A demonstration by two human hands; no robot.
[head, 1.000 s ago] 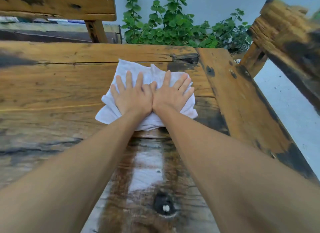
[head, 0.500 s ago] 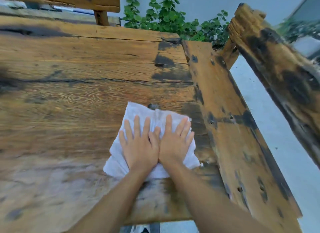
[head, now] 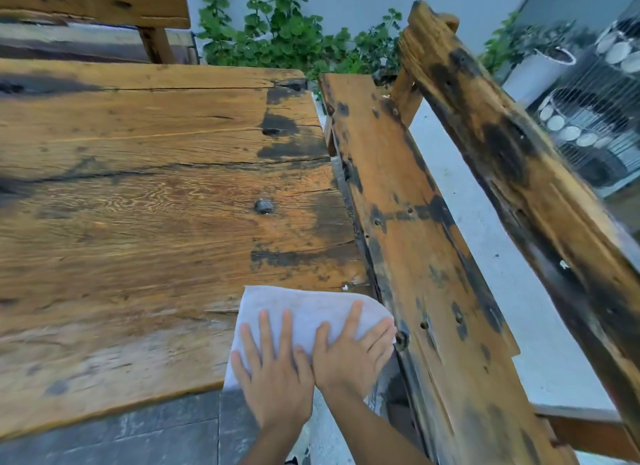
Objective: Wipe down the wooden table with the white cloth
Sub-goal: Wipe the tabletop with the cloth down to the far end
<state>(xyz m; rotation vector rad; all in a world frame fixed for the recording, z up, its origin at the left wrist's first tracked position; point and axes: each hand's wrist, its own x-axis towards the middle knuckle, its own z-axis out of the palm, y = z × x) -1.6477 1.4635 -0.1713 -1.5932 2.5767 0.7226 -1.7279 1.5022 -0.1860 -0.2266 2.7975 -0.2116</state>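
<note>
Both hands are pressing one white cloth (head: 311, 312) flat against the bench (head: 145, 201), at its near right corner. The left hand (head: 275, 378) is lying palm down with its fingers (head: 265, 329) spread and extended, not curled around anything. The right hand (head: 349, 352) is lying beside it, thumbs touching, its fingers (head: 379, 336) likewise stretched open over the cloth and reaching the bench's right edge. Neither hand is gripping; both are simply bearing down on the fabric.

The cloth is sitting folded into a rough pad, its near part hidden under the hands and its right side just meeting the bench's right edge, with the seat plank (head: 415, 243) of the neighbouring wooden seat running alongside.

As for progress, it is hard to judge: the wood is looking weathered and dark-stained everywhere, and no wet trail or clear cleaned band is showing. The cloth is working the near right corner, and the wide stretch toward the far edge and the left side is lying well apart from it, so much of the surface probably remains to be covered.

Counting: one cloth, two hands, one bench top, one seat plank to the right with one slanted backrest board (head: 519, 146) beyond it.
</note>
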